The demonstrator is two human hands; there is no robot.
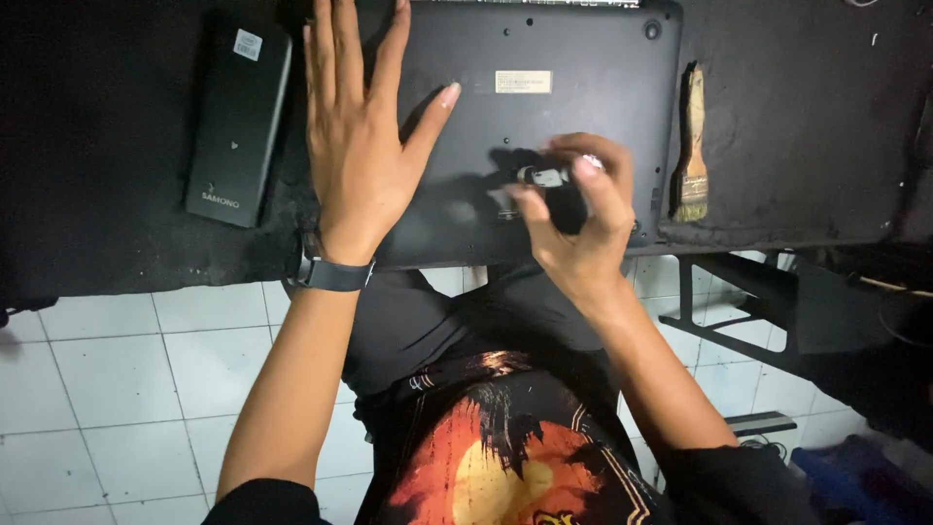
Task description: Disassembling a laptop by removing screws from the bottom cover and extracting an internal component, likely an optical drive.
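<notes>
On the dark counter [117, 146], far left, a slim black battery pack [238, 122] lies by itself, and next to it the left hand [355, 136] presses flat, fingers spread and holding nothing, on the upturned base of a dark laptop [564, 58]. Further right, the right hand [578, 219] has its grip closed on a small screwdriver [546, 176] set upright against the base near its front edge, while an old paintbrush [691, 146] lies just beyond the laptop's right side. Judging by this, the bottom cover is still in place, so the work looks early.
</notes>
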